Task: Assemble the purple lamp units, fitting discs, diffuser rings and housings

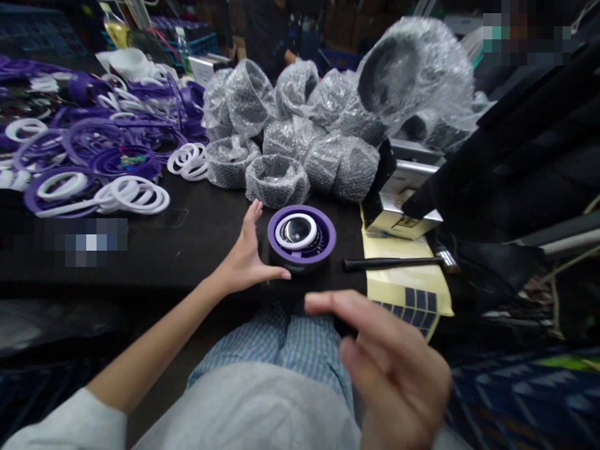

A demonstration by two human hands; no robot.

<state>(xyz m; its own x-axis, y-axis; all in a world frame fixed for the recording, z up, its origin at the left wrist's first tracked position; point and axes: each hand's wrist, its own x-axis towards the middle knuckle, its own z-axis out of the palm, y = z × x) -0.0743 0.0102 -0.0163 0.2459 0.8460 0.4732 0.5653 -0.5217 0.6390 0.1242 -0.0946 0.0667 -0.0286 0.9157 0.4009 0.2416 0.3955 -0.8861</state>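
Observation:
A round purple plastic housing (301, 237) sits on the black table (178, 250), with a white ring and a glass lens in its middle. My left hand (248, 256) rests against the housing's lower left side, its fingers spread and nothing in them. My right hand (379, 356) hovers blurred nearer me, just off the table's front edge, and holds nothing I can see. It is a short way from the housing's front.
Several bubble-wrapped round parts (276, 181) crowd the table behind the housing. Purple and white plastic rings (131, 195) lie heaped at the left. On the right are a black-handled metal tool (391, 264), a yellow sheet with dark blue squares (407, 290), and a silver-and-cream box (403, 206).

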